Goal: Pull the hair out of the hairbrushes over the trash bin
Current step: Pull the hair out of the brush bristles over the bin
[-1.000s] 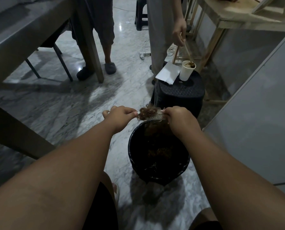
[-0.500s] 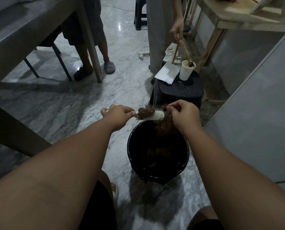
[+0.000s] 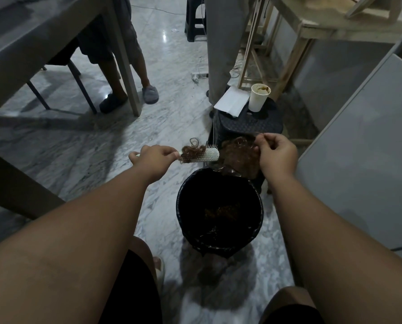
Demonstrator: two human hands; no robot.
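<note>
- L hand (image 3: 156, 159): fingers curled tight round the handle of the hairbrush (image 3: 208, 155). The brush is held roughly level, head pointing to the R. Best to keep that grip firm and the wrist locked, so the brush doesn't jerk w/ each pull.
- Leftover tuft (image 3: 191, 153): tangled in the bristles at the handle end, right against the L hand's knuckles. The tip end looks bare. I'd say this bit goes next; lift it from the roots of the bristles, not the loose curls on top.
- Trash bin (image 3: 218, 247): on the floor below, black liner, some hair already at the bottom. The brush head hangs over its far rim, not the middle, so shifting both hands back a bit would be safer.
- Pulled clump (image 3: 238, 155): big brown wad just beside the brush tip, hanging above the bin's far edge. Can't tell if any strands are attached to the bristles. It should be dropped only once it's well over the opening, otherwise it may land on the floor.
- R hand (image 3: 277, 155): thumb and fingertips pinch the top of the clump, other fingers curled in, approx. level w/ the brush.
</note>
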